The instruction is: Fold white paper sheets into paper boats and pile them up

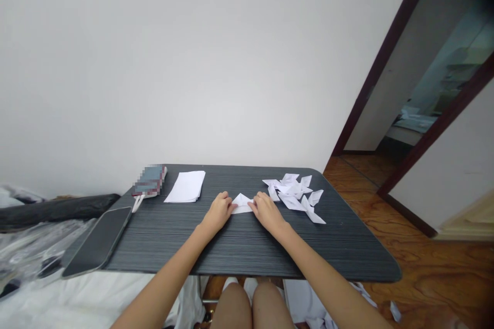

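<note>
A partly folded sheet of white paper [242,203] lies on the dark table in front of me, its top edge rising to a point. My left hand [219,209] grips its left end between thumb and curled fingers. At the opposite end, my right hand [265,208] pinches the paper the same way, with the thumb on top. Just beyond the right hand is a loose heap of folded white paper pieces [295,190] with pointed ends. To the left of my hands rests a stack of blank white paper [185,186].
A tablet-like dark slab [98,240] lies at the left edge of the black table [247,257], partly overhanging it. Behind it sits a blurred-out device [150,180] with a white cable. A white wall stands behind the table; a doorway opens at the right.
</note>
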The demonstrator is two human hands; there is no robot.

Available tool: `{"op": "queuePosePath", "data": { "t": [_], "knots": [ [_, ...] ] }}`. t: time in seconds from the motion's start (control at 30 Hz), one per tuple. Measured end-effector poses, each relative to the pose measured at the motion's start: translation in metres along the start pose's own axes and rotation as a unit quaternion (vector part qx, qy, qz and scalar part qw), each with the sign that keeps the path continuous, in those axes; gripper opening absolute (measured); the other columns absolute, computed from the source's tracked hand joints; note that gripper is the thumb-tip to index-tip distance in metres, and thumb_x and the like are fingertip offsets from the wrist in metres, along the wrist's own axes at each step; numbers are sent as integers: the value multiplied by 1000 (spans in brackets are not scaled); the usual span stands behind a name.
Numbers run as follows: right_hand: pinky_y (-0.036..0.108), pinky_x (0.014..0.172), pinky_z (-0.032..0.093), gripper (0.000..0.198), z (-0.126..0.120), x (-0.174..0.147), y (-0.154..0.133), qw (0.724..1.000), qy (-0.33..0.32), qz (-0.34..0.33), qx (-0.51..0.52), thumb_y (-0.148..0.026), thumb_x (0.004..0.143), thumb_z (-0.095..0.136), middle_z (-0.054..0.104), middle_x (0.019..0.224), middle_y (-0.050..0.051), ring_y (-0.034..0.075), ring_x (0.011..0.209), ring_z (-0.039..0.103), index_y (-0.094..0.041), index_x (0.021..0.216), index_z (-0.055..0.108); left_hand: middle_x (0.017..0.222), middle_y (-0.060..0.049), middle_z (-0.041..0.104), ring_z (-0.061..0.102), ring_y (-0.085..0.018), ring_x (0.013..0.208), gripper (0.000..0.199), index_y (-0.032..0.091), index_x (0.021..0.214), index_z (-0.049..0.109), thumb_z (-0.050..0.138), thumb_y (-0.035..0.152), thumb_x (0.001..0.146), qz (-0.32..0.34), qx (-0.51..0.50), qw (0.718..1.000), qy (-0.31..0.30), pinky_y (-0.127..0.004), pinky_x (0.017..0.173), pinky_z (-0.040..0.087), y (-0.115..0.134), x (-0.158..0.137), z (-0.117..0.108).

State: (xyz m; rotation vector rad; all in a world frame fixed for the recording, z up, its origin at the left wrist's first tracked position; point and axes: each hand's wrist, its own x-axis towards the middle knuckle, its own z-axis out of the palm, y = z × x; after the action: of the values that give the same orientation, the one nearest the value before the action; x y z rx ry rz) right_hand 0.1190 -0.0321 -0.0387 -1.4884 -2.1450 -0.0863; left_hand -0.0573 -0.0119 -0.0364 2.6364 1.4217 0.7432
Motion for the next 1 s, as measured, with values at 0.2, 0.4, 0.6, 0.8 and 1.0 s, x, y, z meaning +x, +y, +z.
{"op": "queuePosePath", "data": {
  "t": [0.2,0.4,0.6,0.8,1.0],
  "knots": [
    [33,70,34,22,14,11,6,1000,15,16,7,-37,74,52,49,85,7,21,84,43,-19,86,53,80,-4,51,45,-20,81,21,18,84,55,53,34,71,-91,-9,994,-58,-33,67,35,-8,28,8],
    [35,77,27,27,16,13,13,994,-58,51,75,-41,72,52,47,95,4,21,93,39,-23,92,52,87,-3,51,42,-18,86,28,20,89,55,38,40,80,-9,-48,998,-31,-32,73,29,-8,29,9],
    [35,77,24,36,19,17,16,986,-75,92,113,-40,69,56,46,100,5,23,94,37,-24,100,48,85,-3,52,42,-19,84,36,20,97,52,46,47,74,16,-69,995,-70,-30,70,26,-10,24,4],
    [34,75,24,29,11,15,14,983,-81,90,138,-35,68,58,48,95,4,22,93,38,-22,92,51,84,-1,51,42,-17,82,31,18,93,49,47,43,75,37,-80,994,-62,-30,70,25,-7,23,5],
    [33,74,23,5,-5,14,4,994,19,21,110,-22,76,49,53,84,2,18,86,40,-18,76,52,82,-2,52,42,-15,83,17,17,82,50,37,27,83,65,-14,998,21,-31,74,21,5,21,-5]
  ]
}}
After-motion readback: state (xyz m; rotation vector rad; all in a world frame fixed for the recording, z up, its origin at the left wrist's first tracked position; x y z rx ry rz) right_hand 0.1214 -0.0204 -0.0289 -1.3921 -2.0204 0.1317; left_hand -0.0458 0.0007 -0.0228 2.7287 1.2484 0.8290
